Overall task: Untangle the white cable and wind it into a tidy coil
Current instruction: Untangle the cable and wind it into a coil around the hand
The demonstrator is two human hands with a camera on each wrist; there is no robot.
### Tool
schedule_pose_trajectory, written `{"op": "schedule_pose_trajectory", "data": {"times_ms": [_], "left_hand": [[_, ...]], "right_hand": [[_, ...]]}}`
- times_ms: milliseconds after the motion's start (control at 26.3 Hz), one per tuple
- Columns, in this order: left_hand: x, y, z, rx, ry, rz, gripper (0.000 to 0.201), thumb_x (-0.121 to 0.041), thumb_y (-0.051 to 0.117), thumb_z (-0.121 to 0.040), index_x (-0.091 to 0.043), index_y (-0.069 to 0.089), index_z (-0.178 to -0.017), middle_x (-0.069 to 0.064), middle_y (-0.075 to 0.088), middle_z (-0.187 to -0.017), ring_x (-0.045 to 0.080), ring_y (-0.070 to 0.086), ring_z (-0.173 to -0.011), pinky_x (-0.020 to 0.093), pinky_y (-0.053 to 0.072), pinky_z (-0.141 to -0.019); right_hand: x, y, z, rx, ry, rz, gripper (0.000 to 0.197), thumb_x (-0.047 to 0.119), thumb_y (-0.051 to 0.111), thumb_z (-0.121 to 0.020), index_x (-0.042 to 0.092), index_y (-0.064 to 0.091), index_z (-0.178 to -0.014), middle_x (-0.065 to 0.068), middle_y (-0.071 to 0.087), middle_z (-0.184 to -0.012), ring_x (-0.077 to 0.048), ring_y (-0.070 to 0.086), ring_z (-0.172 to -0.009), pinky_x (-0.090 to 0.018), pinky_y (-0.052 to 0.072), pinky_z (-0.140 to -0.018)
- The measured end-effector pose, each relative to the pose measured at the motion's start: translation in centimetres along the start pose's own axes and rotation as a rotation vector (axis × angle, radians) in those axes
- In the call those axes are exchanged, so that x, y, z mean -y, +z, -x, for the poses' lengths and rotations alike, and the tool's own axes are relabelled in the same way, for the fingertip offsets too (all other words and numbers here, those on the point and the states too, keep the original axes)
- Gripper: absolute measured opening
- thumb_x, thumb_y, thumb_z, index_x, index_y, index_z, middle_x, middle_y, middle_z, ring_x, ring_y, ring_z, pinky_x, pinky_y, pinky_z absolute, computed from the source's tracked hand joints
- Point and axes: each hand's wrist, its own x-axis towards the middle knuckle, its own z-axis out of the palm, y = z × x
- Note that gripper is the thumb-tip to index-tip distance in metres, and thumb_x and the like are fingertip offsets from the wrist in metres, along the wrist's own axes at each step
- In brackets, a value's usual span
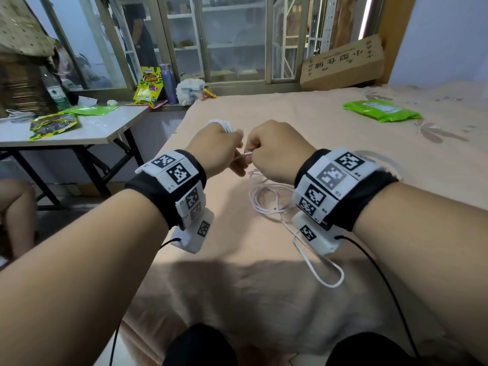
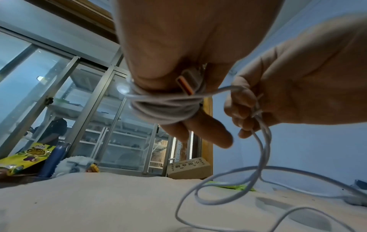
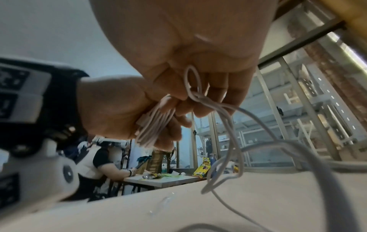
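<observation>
Overhead, both hands meet above the peach bedsheet (image 1: 264, 299). The left hand (image 1: 216, 147) carries wound turns of the white cable (image 1: 266, 199), and the right hand (image 1: 274, 151) pinches the strand just right of it. From that pinch the slack drops near and right, lying in loose loops on the sheet under the right wrist.

From the left wrist, the left hand (image 2: 178, 62) has several turns bound around its fingers (image 2: 210, 133), with the orange-tipped plug (image 2: 185, 84) tucked against them. The right hand (image 2: 298, 81) is close on the right, fingers curled on the strand, and 1 taut span bridges the 2 hands.

From the right wrist, the right hand (image 3: 188, 55) grips a small twisted loop where strands cross; the left hand (image 3: 123, 109) with its bundle sits just left. The tail hangs down and right to the sheet, so I judge the next turn must feed leftward from the right hand, once that crossing is freed.
</observation>
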Motion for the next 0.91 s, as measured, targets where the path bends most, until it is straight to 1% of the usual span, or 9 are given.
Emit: {"op": "schedule_pose_trajectory", "data": {"times_ms": [76,152,228,342,494,570,646,799,913], "left_hand": [[-0.6,0.2,0.5,0.111,-0.053,-0.036,0.047,-0.029,0.033,-0.101,0.002,0.057,-0.075,0.012,0.065,-0.051,0.029,0.064,-0.046,0.016,0.038,-0.038],[-0.8,0.3,0.8,0.185,-0.091,-0.078,0.062,-0.043,0.026,-0.101,0.002,0.057,-0.073,0.015,0.063,-0.05,0.026,0.057,-0.038,0.017,0.037,-0.039],[-0.6,-0.2,0.8,0.306,-0.173,0.053,0.075,-0.058,0.021,-0.098,0.0,0.056,-0.068,0.018,0.054,-0.048,0.023,0.044,-0.029,0.025,0.034,-0.046],[0.0,-1.3,0.9,0.507,-0.255,0.165,0.081,-0.07,0.016,-0.092,-0.005,0.053,-0.063,0.008,0.04,-0.039,0.017,0.029,-0.024,0.028,0.034,-0.048],[0.6,-1.9,0.9,0.618,-0.255,0.293,0.074,-0.067,0.021,-0.093,-0.008,0.053,-0.059,0.002,0.032,-0.034,0.013,0.024,-0.022,0.025,0.037,-0.046],[0.9,-2.0,0.9,0.627,-0.25,0.341,0.067,-0.06,0.026,-0.095,-0.008,0.051,-0.061,0.0,0.031,-0.033,0.012,0.023,-0.022,0.023,0.039,-0.043],[1.0,-2.0,1.0,0.627,-0.253,0.372,0.057,-0.051,0.032,-0.096,-0.009,0.048,-0.063,-0.001,0.03,-0.033,0.01,0.023,-0.021,0.021,0.039,-0.041],[0.9,-1.7,1.5,0.655,-0.238,0.364,0.037,-0.041,0.048,-0.085,-0.012,0.046,-0.063,-0.003,0.029,-0.033,0.009,0.022,-0.022,0.022,0.04,-0.042],[1.1,-1.9,1.5,0.652,-0.234,0.338,0.034,-0.04,0.053,-0.079,-0.013,0.046,-0.061,-0.004,0.029,-0.033,0.009,0.022,-0.022,0.023,0.04,-0.044]], "right_hand": [[-0.1,-0.1,0.0,-0.013,-0.012,0.074,0.025,0.004,0.049,-0.081,0.019,0.056,-0.062,-0.006,0.066,-0.088,-0.027,0.061,-0.087,-0.03,0.046,-0.072],[-0.2,-0.1,-0.1,-0.067,-0.027,0.07,0.023,0.005,0.049,-0.078,0.02,0.055,-0.062,-0.004,0.063,-0.086,-0.027,0.058,-0.085,-0.031,0.046,-0.072],[-0.4,-0.1,0.0,-0.134,-0.058,0.009,0.014,0.008,0.051,-0.077,0.021,0.058,-0.077,0.0,0.063,-0.087,-0.024,0.058,-0.084,-0.032,0.048,-0.074],[-1.0,0.0,-0.2,-0.147,-0.093,-0.133,0.022,0.011,0.056,-0.079,0.022,0.056,-0.098,0.004,0.066,-0.087,-0.017,0.06,-0.081,-0.029,0.048,-0.073],[-1.8,0.1,-0.8,-0.148,0.031,-0.428,0.031,0.01,0.065,-0.085,0.019,0.059,-0.113,-0.006,0.072,-0.085,-0.02,0.07,-0.082,-0.036,0.055,-0.085],[-2.1,0.1,-0.8,-0.099,0.107,-0.544,0.025,0.006,0.062,-0.088,0.016,0.059,-0.11,-0.007,0.07,-0.077,-0.018,0.072,-0.072,-0.034,0.057,-0.075],[-1.9,0.3,-0.6,-0.064,0.123,-0.528,0.018,0.003,0.058,-0.09,0.015,0.062,-0.103,-0.004,0.065,-0.067,-0.014,0.068,-0.057,-0.027,0.052,-0.059],[-1.7,0.9,-0.6,-0.061,0.217,-0.526,0.025,-0.006,0.047,-0.085,0.013,0.06,-0.094,-0.013,0.063,-0.067,-0.026,0.061,-0.05,-0.036,0.053,-0.057],[-1.8,0.9,-0.7,-0.073,0.244,-0.438,0.024,0.001,0.043,-0.091,0.013,0.063,-0.093,-0.004,0.059,-0.067,-0.008,0.054,-0.04,-0.024,0.046,-0.05]]}}
